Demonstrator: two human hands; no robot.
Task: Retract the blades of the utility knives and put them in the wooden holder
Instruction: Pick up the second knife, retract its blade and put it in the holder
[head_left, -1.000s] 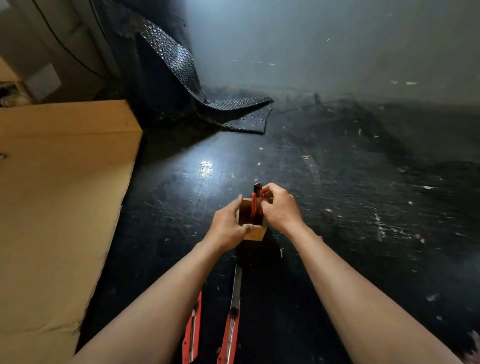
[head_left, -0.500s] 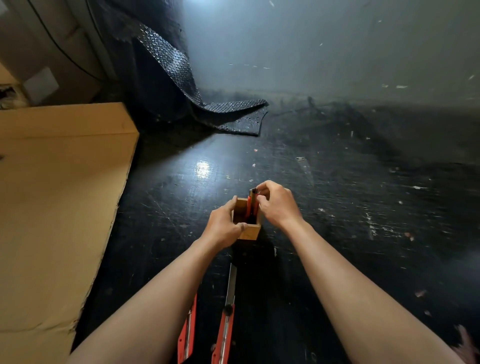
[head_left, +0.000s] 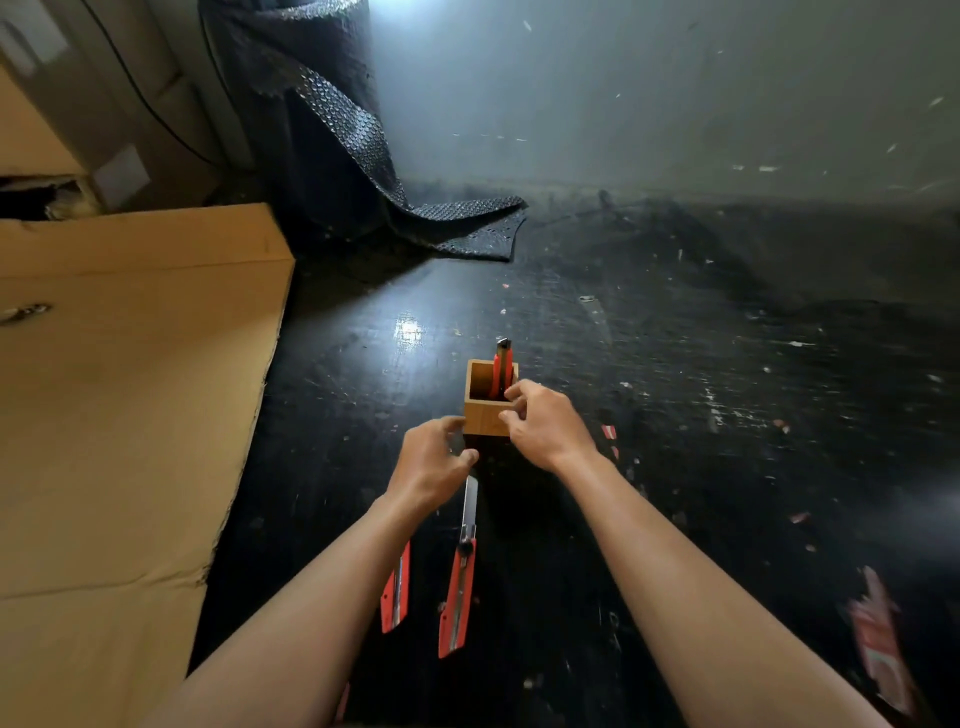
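Nearest: 2 red knives flat on the black floor between the forearms. Left knife (head_left: 396, 590) partly hidden under the left forearm; blade state not discernible. Middle knife (head_left: 459, 582) with blade plainly extended, tip pointing away toward the holder; not yet retracted. Both parallel and within easy reach, likely staged for the next pick.

Next: left hand (head_left: 432, 460) just short of the holder's near left corner, fingers loosely curled, grasping nothing; fingertips near the wood, contact not confirmed. Placed as if to steady the holder or just off it.

Right hand (head_left: 545, 421) against the holder's near right corner, fingers bent at the rim, nothing gripped that can be seen. Whether touching the wood or clear of it: cannot tell.

Holder (head_left: 485, 413): small square wooden box, upright on the floor, open top. 1 knife (head_left: 502, 366) standing inside, leaning against the far right wall, dark end projecting above the rim; no bare blade visible at that end. Remaining interior looks free for the other 2.

Judgement: 1 of 3 stowed; next step calls for picking up a floor knife by the handle, clear of the exposed blade.

Farther: cardboard (head_left: 130, 364) sheet at left, bubble wrap (head_left: 332, 130) roll trailing onto the floor, scattered debris, grey wall beyond.
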